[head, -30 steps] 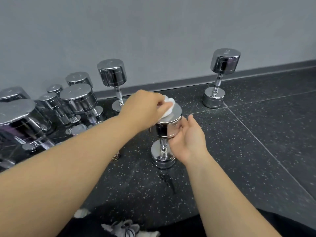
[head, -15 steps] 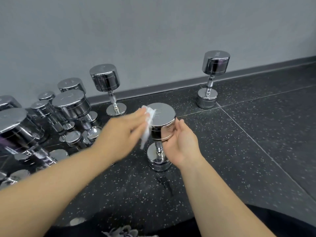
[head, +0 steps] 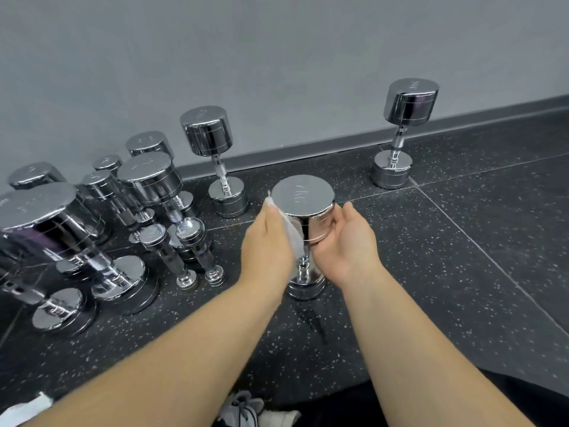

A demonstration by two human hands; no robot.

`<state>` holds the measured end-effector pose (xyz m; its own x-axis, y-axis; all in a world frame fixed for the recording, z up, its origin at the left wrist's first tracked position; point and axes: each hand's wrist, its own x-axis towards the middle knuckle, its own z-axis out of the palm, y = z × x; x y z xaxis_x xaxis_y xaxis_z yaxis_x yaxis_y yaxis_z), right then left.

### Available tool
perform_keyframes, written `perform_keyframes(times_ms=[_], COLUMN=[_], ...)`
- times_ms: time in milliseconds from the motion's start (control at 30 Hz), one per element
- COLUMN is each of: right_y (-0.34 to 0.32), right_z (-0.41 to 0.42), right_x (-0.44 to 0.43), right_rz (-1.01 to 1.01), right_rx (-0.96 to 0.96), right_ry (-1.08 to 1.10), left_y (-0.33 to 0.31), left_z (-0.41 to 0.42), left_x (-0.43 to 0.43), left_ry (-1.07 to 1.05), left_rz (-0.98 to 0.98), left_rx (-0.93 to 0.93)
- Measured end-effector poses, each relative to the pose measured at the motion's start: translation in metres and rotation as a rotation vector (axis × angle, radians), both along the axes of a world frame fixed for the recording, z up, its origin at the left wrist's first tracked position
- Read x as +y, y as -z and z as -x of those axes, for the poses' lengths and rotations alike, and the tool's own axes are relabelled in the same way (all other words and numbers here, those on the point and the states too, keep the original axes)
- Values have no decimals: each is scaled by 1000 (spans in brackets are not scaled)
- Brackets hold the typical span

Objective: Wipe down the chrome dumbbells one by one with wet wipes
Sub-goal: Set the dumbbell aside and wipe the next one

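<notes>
Both forearms reach forward and meet at the dumbbell [head: 303, 198], which stands on end on the speckled floor [head: 462, 272]. The left hand [head: 266, 245] shows its back and pinches a white wipe [head: 294, 238], pressing it to the left side of the dumbbell's upper head; the wipe hangs down towards the handle. The right hand [head: 341, 238] is palm-up, its fingers curled round the right side of that head. The top face is engraved with a mark ending in "KG"; I can't make out the digit.

Left of the dumbbell stands a cluster of chrome weights [head: 92, 226]. Behind it to the left is a tall one [head: 212, 140], and behind it to the right another [head: 406, 103], its top lettering too small to read.
</notes>
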<state>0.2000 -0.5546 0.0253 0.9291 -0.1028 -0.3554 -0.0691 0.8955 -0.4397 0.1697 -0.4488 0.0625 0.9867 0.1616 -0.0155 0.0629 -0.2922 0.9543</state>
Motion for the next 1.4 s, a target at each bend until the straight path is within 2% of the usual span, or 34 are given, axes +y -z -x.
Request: perform_keyframes(times_ms=[100, 167, 267, 333, 367, 500, 600, 667, 767, 800, 867, 933, 1033, 1133, 1200, 1233, 1267, 1333, 1367, 1400], right_y=[3, 0, 0, 2, 2, -3, 3, 7, 4, 1, -3, -6, -5, -6, -9, -10, -11, -9, -10, -10], right_z=[3, 5, -1, -5, -5, 7, 16, 20, 20, 19, 17, 16, 17, 15, 14, 13, 13, 12, 13, 13], right_x=[-2, -3, -4, -5, -6, -11, -20, -30, -36, -36, -28, -23, -22, -32, -35, -35, -33, -28, -25, -23], right_rz=[15, 23, 16, 10, 5, 47, 55, 28, 55, 60, 45, 34, 22, 14, 6, 9, 12, 14, 22, 35], right_rx=[-17, -21, 5, 30, 36, 71, 135, 172, 184, 171, 149, 132, 122, 102, 88, 84, 85, 97, 105, 110], right_ry=[-24, -39, -22, -12, -3, 18, 60, 94, 116, 114, 85, 55, 49, 70, 75, 73, 66, 49, 40, 28], left_y=[-18, -27, -29, -27, -30, -56, -57, -45, -33, -33, -35, -40, -43, -34, -27, -27, -22, -8, -1, 5], left_z=[-44, -62, -54, -44, -46, -68, -48, -31, -22, -26, -42, -65, -72, -43, -22, -14, -11, -11, -12, -17], left_x=[-6, 0, 12, 22, 24, -12, -43, -31, 12, 19, 17, -5, -32, -19, 7, 19, 30, 39, 39, 35], left_ry=[40, 181, 444, 567, 641, 784, 966, 998, 841, 777, 678, 614, 677, 788, 719, 640, 543, 399, 386, 335], left_rz=[211, 154, -146, -451, -620, -1118, -1369, -1435, -1334, -1267, -1106, -1103, -1248, -1334, -1158, -997, -841, -670, -543, -334], left_rx=[151, 174, -95, -301, -334, -155, -315, -462, -545, -497, -260, -137, -212, -439, -549, -513, -391, -65, 39, 94])
